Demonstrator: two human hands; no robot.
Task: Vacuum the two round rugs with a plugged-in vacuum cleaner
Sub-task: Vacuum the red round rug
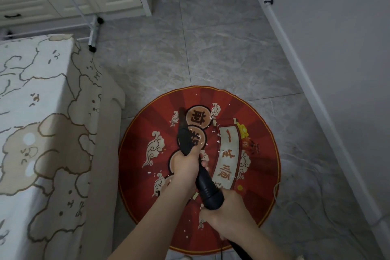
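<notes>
Right now both hands are on the black handheld vacuum cleaner point(202, 175), w/ its narrow nozzle point(182, 118) angled down toward the far-left part of the round red rug point(147, 188). Left hand point(185, 164) is wrapped round the front neck of the body, fingers curled tight on it; right hand point(223, 217) grips the rear end, near where the dark hose or cord trails off toward the near edge of the view. Can't tell if the nozzle tip actually touches the pile or hangs just above.

Rug lies on the grey tiled floor point(211, 48), its left edge just beside the bed point(42, 112), well apart from the wall on the right. Only one rug is in sight; the second isn't visible from here. White crumbs point(218, 135) are scattered across the rug, thickest around the middle and down toward the near edge, plus a few at the far rim.

I'd say this rug is only partly done, judging by the bits left. To do it well: keep the nozzle low and flat to the pile, pull in slow overlapping strokes from far edge to near, and steer w/ the front hand while the rear one carries the weight. A pale cord point(295, 202) snakes over the floor at the rug's right edge, so mind it doesn't drag across and scatter crumbs.
</notes>
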